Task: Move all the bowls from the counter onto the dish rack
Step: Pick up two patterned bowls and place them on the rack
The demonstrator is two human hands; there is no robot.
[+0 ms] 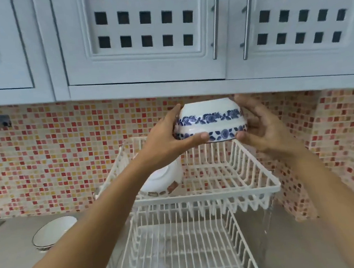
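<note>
A white bowl with blue flower bands (210, 119) is held upside down in the air above the top tier of the white wire dish rack (207, 193). My left hand (168, 141) grips its left side and my right hand (261, 125) holds its right side. A white bowl with a brown pattern (161, 183) leans on its side in the left of the top tier, partly hidden by my left forearm. Another white bowl with a dark rim (53, 232) sits upright on the grey counter (15, 264), left of the rack.
The rack's lower tier (183, 252) holds nothing that I can see. White upper cabinets (141, 40) hang close above the held bowl. A mosaic tile wall (65, 155) runs behind the rack and turns a corner on the right.
</note>
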